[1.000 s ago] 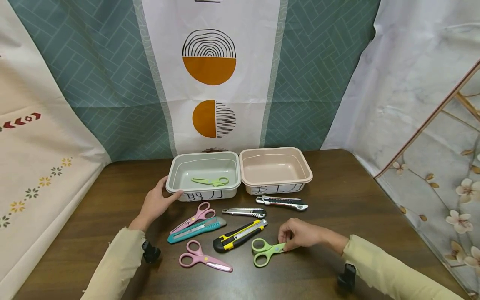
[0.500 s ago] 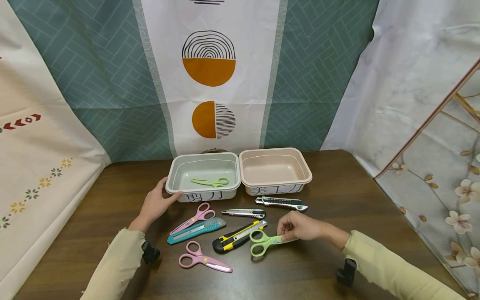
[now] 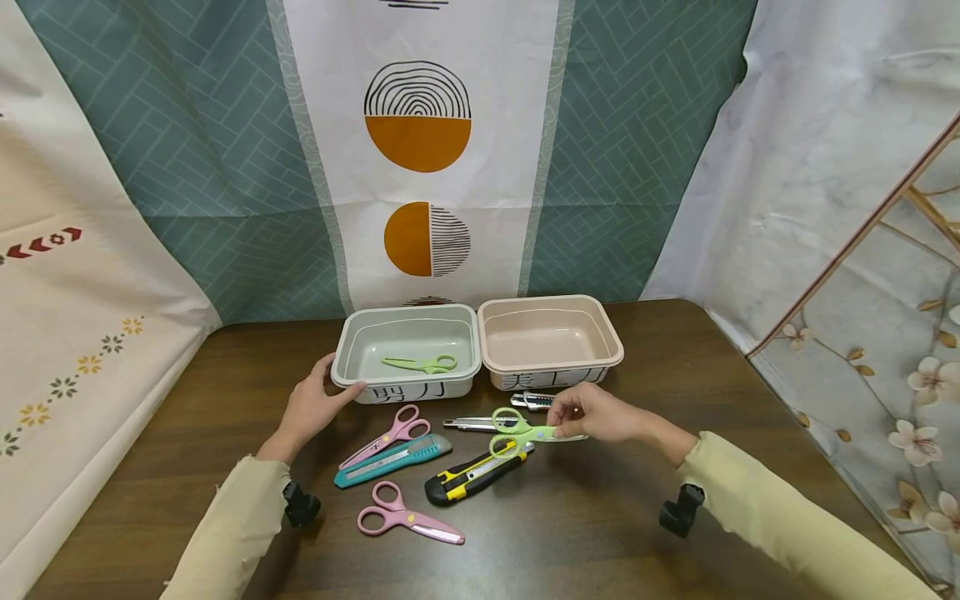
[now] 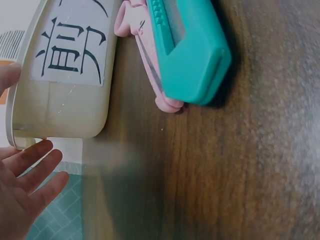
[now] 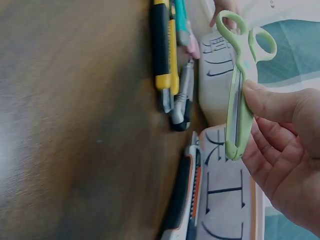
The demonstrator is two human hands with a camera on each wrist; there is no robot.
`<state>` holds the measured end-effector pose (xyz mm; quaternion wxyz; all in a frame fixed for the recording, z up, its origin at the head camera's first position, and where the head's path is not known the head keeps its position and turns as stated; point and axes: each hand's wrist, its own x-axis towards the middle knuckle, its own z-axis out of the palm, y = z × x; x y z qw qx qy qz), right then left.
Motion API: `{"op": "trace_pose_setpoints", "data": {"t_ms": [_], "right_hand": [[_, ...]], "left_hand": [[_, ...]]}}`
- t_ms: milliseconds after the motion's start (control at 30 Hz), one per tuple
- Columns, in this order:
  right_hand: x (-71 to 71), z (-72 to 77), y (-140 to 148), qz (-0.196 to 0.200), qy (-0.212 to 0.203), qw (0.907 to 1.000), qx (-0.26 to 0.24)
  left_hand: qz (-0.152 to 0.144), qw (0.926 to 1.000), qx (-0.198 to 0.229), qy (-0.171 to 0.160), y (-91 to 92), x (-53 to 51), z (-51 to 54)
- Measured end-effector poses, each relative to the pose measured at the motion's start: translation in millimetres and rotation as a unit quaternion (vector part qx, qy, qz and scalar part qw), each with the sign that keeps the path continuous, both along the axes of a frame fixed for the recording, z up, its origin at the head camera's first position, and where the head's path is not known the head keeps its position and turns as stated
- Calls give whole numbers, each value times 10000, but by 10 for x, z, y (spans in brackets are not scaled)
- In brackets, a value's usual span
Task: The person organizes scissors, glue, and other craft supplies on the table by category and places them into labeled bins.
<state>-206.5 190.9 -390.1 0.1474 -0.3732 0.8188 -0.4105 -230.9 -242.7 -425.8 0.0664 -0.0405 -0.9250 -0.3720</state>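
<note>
My right hand [image 3: 596, 414] pinches green scissors [image 5: 243, 95] by the blade part, between thumb and fingers. The scissors are raised over the cutters, handle loops pointing left in the head view. My left hand [image 3: 306, 414] holds the left end of a pale green plastic bin [image 3: 348, 387], thumb at the front rim and fingers at the side. In the left wrist view, several of its fingers [image 4: 47, 192] extend loosely beside the bin. Another pair of green scissors [image 3: 431, 364] lies inside this bin.
A beige bin [image 3: 547, 368] stands right of the green one; both have labels. In front lie two pink scissors [image 3: 408, 521], a teal cutter [image 3: 393, 461], a black-and-yellow cutter [image 3: 472, 477] and two silver cutters [image 3: 468, 424], [image 5: 182, 195] partly covered in the head view.
My right hand has lifted the green scissors from the table and moved them away from me, toward the bins. The left hand stays at the green bin.
</note>
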Motion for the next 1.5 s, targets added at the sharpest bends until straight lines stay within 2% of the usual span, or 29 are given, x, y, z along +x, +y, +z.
{"op": "trace_pose_setpoints", "data": {"t_ms": [367, 600, 1000, 1300, 1500], "right_hand": [[-121, 234, -198, -451, 243, 9986, -161], [-228, 307, -307, -681, 277, 9972, -158], [-337, 357, -560, -891, 346, 9951, -268], [-394, 325, -707, -920, 364, 9947, -295], [-454, 304, -861, -1051, 329, 9931, -412]], "left_hand": [[-18, 10000, 25, -92, 18, -1, 22], [3, 9999, 79, -109, 1, 5, 12], [-17, 10000, 47, -54, 12, 7, 19], [-125, 9998, 170, -37, 38, 15, 11], [-79, 9998, 182, -83, 27, 9, 8]]}}
